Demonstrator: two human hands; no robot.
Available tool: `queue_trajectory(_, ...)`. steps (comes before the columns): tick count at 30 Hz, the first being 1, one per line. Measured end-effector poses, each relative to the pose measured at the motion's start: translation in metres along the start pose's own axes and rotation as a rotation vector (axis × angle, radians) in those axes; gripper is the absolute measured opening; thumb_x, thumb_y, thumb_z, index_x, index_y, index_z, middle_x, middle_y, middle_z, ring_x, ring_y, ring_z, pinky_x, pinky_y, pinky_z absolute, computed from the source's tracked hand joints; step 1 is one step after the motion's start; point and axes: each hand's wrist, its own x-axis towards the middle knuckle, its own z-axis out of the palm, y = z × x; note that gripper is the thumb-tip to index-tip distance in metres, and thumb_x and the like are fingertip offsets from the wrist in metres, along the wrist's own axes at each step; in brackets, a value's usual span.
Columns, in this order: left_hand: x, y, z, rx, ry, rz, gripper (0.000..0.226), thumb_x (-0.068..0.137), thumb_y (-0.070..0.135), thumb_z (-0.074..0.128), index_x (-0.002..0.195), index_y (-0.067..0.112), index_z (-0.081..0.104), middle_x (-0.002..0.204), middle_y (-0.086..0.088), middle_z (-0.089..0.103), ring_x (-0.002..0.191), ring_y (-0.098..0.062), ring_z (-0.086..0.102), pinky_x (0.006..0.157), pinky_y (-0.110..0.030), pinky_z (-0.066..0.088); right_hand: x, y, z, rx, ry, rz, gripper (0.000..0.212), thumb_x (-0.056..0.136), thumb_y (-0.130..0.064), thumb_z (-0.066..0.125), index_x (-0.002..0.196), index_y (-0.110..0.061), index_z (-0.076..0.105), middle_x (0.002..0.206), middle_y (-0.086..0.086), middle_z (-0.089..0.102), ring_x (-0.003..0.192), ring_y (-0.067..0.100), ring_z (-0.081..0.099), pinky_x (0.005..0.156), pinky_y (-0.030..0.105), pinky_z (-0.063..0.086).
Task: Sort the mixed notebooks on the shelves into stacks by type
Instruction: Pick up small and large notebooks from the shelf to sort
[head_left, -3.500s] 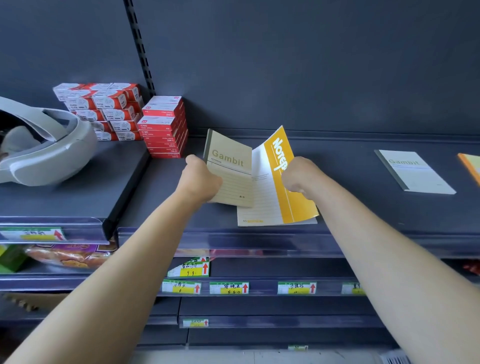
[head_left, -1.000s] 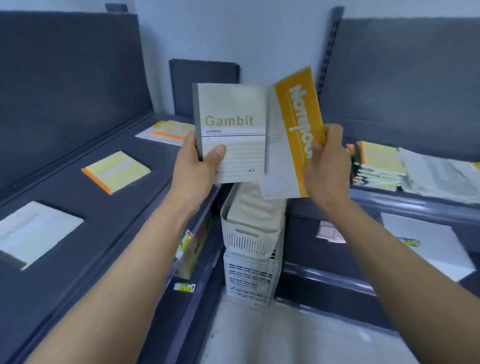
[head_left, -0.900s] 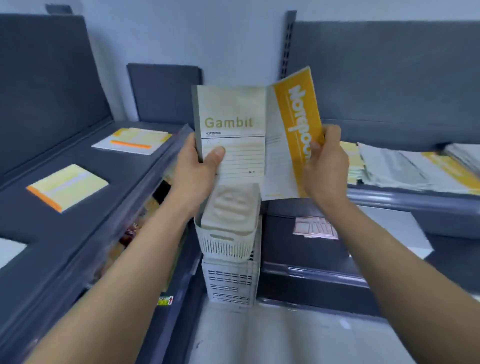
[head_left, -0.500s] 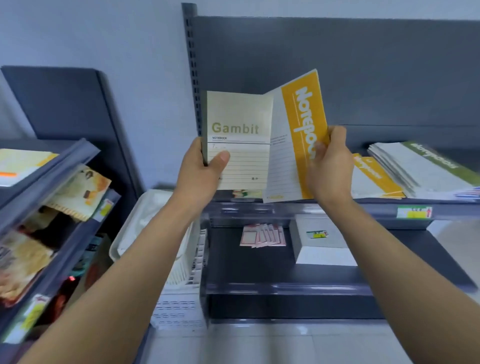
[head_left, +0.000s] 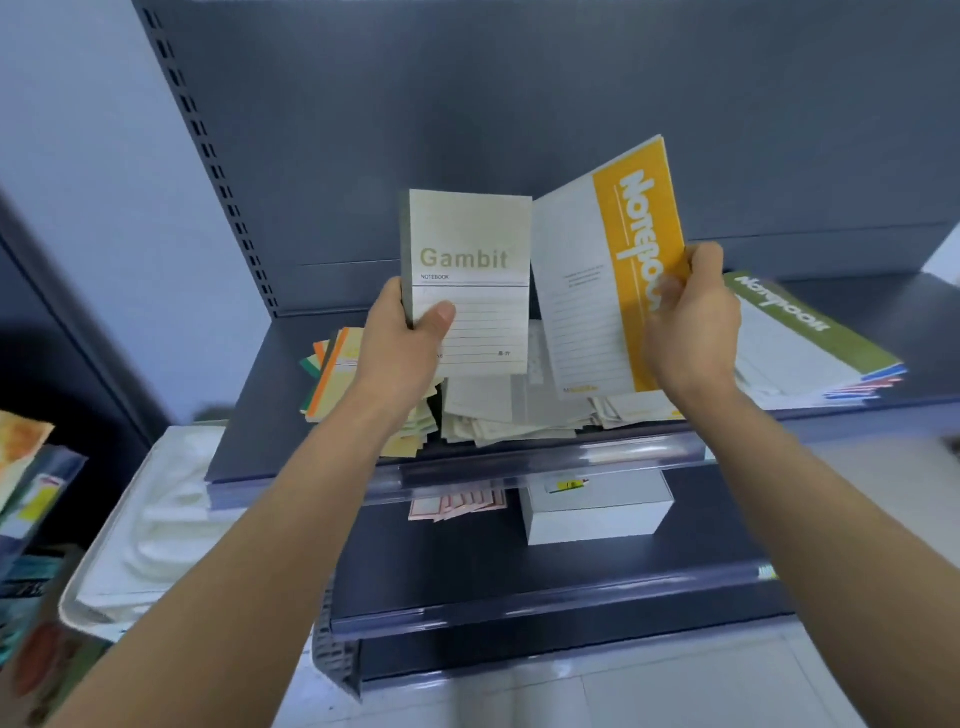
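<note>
Head view: you face a grey shelf (head_left: 545, 464) with both arms raised before it.
Far left: a white basket (head_left: 156, 525) sits beside the shelf, lower down.
Shelf, left: orange-spined notebooks (head_left: 332, 374) lie in a loose pile.
Left hand: your left hand (head_left: 400, 353) grips the Gambit notebook (head_left: 470, 249) at its lower left corner, thumb on the cover; the book is upright above the shelf.
Shelf, centre: pale notebooks (head_left: 498, 410) lie fanned.
Lower shelf: pink pads (head_left: 457, 506) lie near a white box (head_left: 592, 514).
Right hand: your right hand (head_left: 691, 332) grips the yellow notebook (head_left: 623, 234) at its right edge, just beside the Gambit notebook.
Shelf, right: a green-banded stack (head_left: 795, 338) lies flat.
</note>
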Motion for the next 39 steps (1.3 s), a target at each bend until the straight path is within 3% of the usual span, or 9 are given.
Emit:
queue_trajectory(4,0.019,-0.002,0.023,-0.009,-0.039,-0.010,0.016,0.095,0.013,0.052,0.108,0.022,0.052,0.101,0.013,0.062,0.098,-0.009,0.059,0.085,-0.030,0.050,0.013,0.020,-0.005,-0.045,0.035,0.026,0.017,0.094,-0.005,0.037,0.110,-0.005,0.041,0.087,0.011,0.056,0.075,0.031,0.050,0.063,0.039,0.041)
queue_trajectory(7,0.027,-0.003,0.037,0.013,-0.073,-0.012,0.016,0.095,0.013,0.052,0.108,0.024,0.052,0.101,0.016,0.061,0.101,-0.009,0.058,0.087,-0.029,0.047,0.021,0.031,-0.005,-0.054,0.037,0.057,0.018,0.095,-0.006,0.038,0.112,-0.005,0.041,0.093,0.014,0.060,0.078,0.031,0.053,0.067,0.044,0.047)
queue_trajectory(10,0.034,-0.004,0.046,0.033,-0.084,-0.022,0.015,0.095,0.014,0.052,0.107,0.024,0.052,0.100,0.018,0.061,0.098,-0.006,0.058,0.086,-0.027,0.046,0.031,0.041,0.000,-0.057,0.011,0.075,0.020,0.094,-0.006,0.038,0.114,-0.005,0.042,0.097,0.016,0.060,0.077,0.029,0.049,0.065,0.039,0.041)
queue_trajectory(12,0.040,-0.004,0.051,0.049,-0.067,-0.025,0.014,0.095,0.015,0.052,0.106,0.024,0.052,0.098,0.018,0.061,0.094,-0.002,0.058,0.083,-0.026,0.046,0.039,0.048,0.006,-0.069,-0.025,0.077,0.022,0.094,-0.005,0.038,0.116,-0.004,0.042,0.099,0.018,0.060,0.079,0.032,0.049,0.065,0.035,0.036)
queue_trajectory(17,0.046,-0.012,0.074,0.061,0.005,-0.070,0.015,0.095,0.016,0.052,0.109,0.023,0.052,0.105,0.011,0.063,0.100,-0.012,0.061,0.087,-0.031,0.049,0.061,0.082,0.018,-0.108,-0.175,0.092,0.025,0.094,-0.005,0.040,0.119,-0.003,0.041,0.108,0.023,0.060,0.095,0.041,0.055,0.067,0.036,0.037)
queue_trajectory(25,0.034,-0.033,0.124,0.127,0.113,-0.161,0.023,0.095,0.017,0.052,0.118,0.021,0.049,0.117,0.006,0.061,0.107,-0.015,0.057,0.089,-0.032,0.049,0.086,0.138,0.035,-0.095,-0.377,0.129,0.026,0.098,-0.009,0.037,0.123,-0.004,0.040,0.116,0.019,0.058,0.100,0.035,0.056,0.070,0.036,0.040)
queue_trajectory(30,0.026,-0.045,0.136,0.129,0.182,-0.220,0.022,0.094,0.016,0.054,0.116,0.019,0.049,0.115,0.004,0.061,0.106,-0.017,0.059,0.092,-0.036,0.050,0.092,0.162,0.049,-0.250,-0.468,0.080,0.030,0.095,-0.012,0.048,0.122,0.001,0.043,0.117,0.021,0.057,0.105,0.038,0.056,0.073,0.036,0.041)
queue_trajectory(34,0.018,-0.053,0.139,0.137,0.208,-0.230,0.018,0.095,0.015,0.054,0.111,0.021,0.049,0.102,0.010,0.061,0.093,-0.007,0.060,0.075,-0.019,0.048,0.093,0.167,0.052,-0.388,-0.479,-0.001,0.043,0.090,-0.011,0.054,0.129,0.002,0.039,0.124,0.022,0.051,0.110,0.039,0.053,0.087,0.042,0.045)
queue_trajectory(39,0.018,-0.049,0.134,0.169,0.232,-0.219,0.015,0.094,0.014,0.054,0.108,0.019,0.050,0.095,0.013,0.060,0.086,-0.003,0.058,0.070,-0.015,0.045,0.106,0.140,0.046,-0.290,-0.423,-0.259,0.023,0.090,-0.007,0.051,0.113,-0.004,0.052,0.115,0.018,0.054,0.101,0.033,0.053,0.083,0.040,0.047)
